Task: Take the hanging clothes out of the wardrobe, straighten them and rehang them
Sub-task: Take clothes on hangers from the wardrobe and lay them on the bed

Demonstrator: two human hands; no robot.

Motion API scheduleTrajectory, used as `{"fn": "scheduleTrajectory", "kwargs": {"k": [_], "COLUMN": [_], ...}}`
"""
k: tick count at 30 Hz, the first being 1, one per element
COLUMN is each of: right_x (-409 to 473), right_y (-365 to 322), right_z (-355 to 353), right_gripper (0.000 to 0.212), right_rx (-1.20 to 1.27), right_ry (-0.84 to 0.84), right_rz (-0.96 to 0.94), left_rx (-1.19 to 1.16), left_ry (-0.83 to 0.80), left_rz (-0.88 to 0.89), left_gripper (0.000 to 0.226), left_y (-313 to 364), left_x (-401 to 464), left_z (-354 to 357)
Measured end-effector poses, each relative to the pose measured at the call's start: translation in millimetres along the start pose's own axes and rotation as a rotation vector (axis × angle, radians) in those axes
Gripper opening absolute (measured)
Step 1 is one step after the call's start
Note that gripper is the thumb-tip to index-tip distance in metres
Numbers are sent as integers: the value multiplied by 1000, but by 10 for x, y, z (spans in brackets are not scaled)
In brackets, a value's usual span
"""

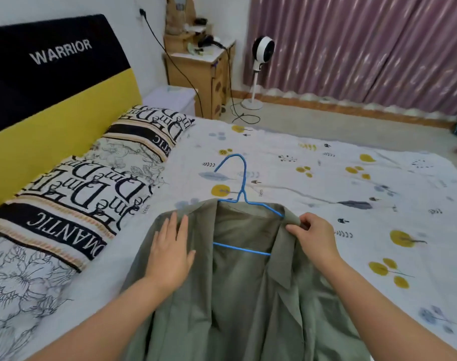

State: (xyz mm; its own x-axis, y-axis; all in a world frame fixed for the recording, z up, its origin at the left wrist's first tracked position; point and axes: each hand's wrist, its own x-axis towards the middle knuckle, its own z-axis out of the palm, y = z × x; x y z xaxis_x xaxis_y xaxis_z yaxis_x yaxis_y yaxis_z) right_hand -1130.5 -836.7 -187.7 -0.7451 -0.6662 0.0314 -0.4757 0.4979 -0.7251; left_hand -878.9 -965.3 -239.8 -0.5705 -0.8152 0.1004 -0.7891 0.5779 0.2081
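Note:
An olive-green shirt (237, 295) lies spread open on the bed (326, 178), front side up, on a blue wire hanger (241, 183). The hanger's hook points away from me and its lower bar shows across the open collar area. My left hand (170, 254) rests flat with straight fingers on the shirt's left shoulder. At the right shoulder, where the hanger's arm ends, my right hand (313, 238) pinches the fabric between thumb and fingers. The shirt's lower part runs out of view at the bottom edge.
Two printed pillows (73, 204) lie along the yellow and black headboard (39, 100) on the left. Beyond the bed stand a wooden dresser (204, 71) with a cable, a white floor fan (260, 66) and pink curtains (365, 48).

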Motion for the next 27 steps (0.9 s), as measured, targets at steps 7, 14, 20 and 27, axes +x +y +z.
{"fn": "scheduleTrajectory", "kwargs": {"k": [7,14,20,27], "right_x": [739,845,349,605], "right_y": [949,1603,1676,1818], "right_z": [1033,1775,2179,2108], "right_gripper": [20,54,71,72], "right_rx": [-121,-417,-665,-555], "right_ry": [-132,-123,-391,-617], "right_rz": [137,245,235,253], "left_rx": [132,223,186,145], "left_ry": [-373,-585,-744,-913], "left_rz": [-25,-123,-102,-123], "left_gripper": [86,102,82,78], "left_y": [-237,-265,-330,-294], "left_x": [-25,-42,-23,143], "left_z": [1444,2073,2442,2316]}}
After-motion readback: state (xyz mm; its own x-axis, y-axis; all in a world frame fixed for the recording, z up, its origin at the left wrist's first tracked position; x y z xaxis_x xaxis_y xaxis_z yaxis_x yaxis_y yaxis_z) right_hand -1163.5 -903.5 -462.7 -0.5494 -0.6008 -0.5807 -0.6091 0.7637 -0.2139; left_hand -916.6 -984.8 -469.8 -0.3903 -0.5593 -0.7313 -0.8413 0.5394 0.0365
